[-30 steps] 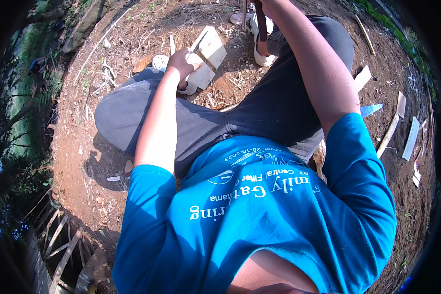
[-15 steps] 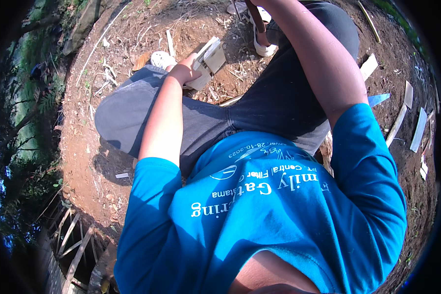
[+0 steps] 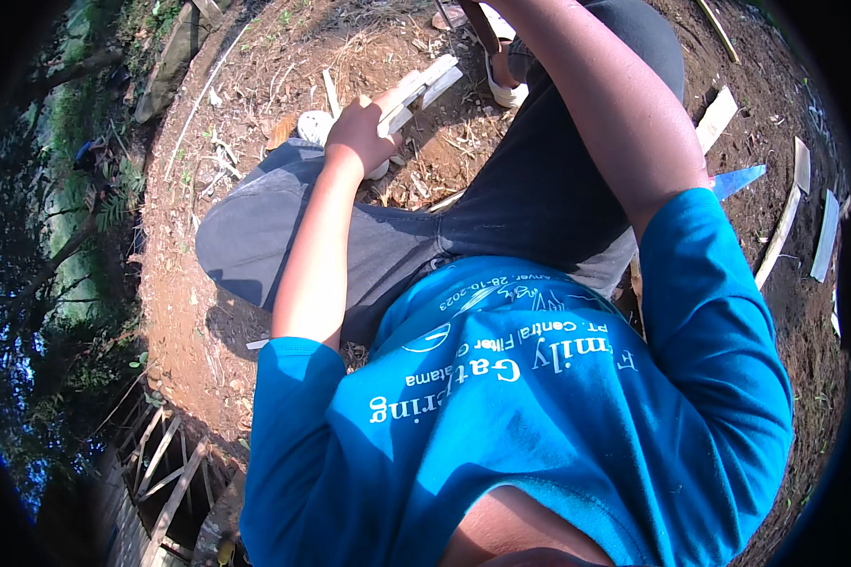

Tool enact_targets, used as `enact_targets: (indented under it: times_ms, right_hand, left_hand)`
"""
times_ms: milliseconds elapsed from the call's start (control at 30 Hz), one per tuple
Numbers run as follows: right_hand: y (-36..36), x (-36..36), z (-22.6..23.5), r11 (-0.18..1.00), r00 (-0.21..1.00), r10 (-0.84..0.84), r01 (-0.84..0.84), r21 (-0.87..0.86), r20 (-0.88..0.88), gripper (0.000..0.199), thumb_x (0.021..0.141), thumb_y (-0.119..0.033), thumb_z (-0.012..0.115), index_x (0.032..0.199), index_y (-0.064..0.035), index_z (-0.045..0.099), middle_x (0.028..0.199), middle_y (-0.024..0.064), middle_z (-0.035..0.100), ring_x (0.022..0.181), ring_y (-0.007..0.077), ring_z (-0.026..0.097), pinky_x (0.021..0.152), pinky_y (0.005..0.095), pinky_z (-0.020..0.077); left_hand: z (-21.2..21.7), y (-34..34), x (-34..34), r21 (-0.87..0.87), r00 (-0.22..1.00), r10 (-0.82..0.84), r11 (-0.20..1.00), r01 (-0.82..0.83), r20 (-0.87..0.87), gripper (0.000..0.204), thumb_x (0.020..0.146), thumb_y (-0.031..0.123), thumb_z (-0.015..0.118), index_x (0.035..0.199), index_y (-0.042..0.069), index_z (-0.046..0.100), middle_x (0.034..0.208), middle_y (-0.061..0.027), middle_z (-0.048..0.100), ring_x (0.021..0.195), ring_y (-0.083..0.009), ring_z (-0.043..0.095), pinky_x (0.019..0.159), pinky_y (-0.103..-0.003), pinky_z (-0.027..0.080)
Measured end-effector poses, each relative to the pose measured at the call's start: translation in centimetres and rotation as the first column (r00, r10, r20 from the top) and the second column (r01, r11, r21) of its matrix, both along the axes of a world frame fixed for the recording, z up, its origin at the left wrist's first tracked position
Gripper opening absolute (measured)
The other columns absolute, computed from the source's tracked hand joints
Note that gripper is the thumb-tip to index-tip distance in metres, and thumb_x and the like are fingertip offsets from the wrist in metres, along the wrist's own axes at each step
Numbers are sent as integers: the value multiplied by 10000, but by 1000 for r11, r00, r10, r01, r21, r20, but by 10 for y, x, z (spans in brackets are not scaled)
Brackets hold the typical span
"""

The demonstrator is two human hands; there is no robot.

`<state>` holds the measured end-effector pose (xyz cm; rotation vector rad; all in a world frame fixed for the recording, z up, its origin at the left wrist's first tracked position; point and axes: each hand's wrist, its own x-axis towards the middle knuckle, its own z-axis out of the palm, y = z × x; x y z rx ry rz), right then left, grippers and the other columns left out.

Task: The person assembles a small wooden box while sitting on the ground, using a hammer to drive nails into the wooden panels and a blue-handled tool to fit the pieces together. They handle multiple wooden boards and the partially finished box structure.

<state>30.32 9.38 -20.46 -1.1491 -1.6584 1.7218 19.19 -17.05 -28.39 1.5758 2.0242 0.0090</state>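
Note:
My left hand point(image 3: 359, 139) is closed around some small pieces of pale wood point(image 3: 425, 92), held over the ground beyond my crossed legs. The pieces are turned nearly edge-on and lie against each other; whether they are joined I cannot tell. My right forearm point(image 3: 600, 90) reaches across my right thigh to the top edge of the view, where the hand is almost wholly cut off. Close to that wrist hangs a dark brown, flat, strip-like thing point(image 3: 481, 26); its upper end is out of view, so its hold is hidden.
I sit on bare soil strewn with wood chips. Light-coloured shoes point(image 3: 316, 126) show past my knees. At the right lie a blue pointed piece point(image 3: 738, 180), a pale board point(image 3: 717, 120) and several thin strips point(image 3: 778, 241). A wooden lattice point(image 3: 165, 463) and plants border the left.
My left hand has tilted the wood pieces from showing a broad face to nearly edge-on, and shifted them slightly right and away from me. The right forearm has moved slightly left.

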Motion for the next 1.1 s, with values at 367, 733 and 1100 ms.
enact_targets:
  times_ms: [367,733,1100]
  right_hand:
    - [12,26,42,994,992,-113,112,-12,-60,286,914,-323,708,995,-54,656,796,27,652,632,104,590,531,269,456]
    - [11,42,35,982,964,-46,92,167,-260,371,838,-269,809,1051,-46,603,795,18,615,631,96,565,565,263,476]
    - [-89,119,116,938,872,337,-279,205,-354,483,829,-179,828,1208,-57,554,944,48,697,840,104,676,664,243,493]
  left_hand:
    - [138,1,-8,286,982,-63,951,114,-180,622,723,144,730,1335,217,650,959,-97,572,964,-298,628,829,-432,536]
    - [265,-16,-3,286,961,-109,941,183,-256,579,725,145,705,1301,166,648,950,-106,585,940,-321,634,822,-430,533]
    - [391,-58,22,267,836,-268,863,429,-478,636,670,85,686,1303,134,650,1048,-129,648,998,-347,633,865,-437,537]
